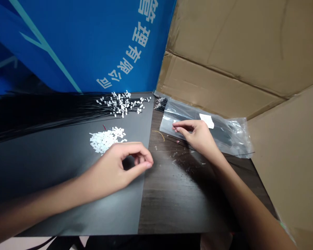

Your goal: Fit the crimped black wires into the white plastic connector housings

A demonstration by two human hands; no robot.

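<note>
Bag (241, 139): lying on desk (177, 201) at the right, thin, soft and slippery, holding black wires (223, 135); taking it at an edge is looking safest.
Right hand (198, 137): fingers (182, 124) touching bag's left edge; grip, I cannot tell.
Left hand (117, 166): fingers pinching closed, just beside white pile (105, 139) on mat (54, 173).

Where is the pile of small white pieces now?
In the head view the pile lies left of centre on the black mat, just beyond the left hand.
</note>
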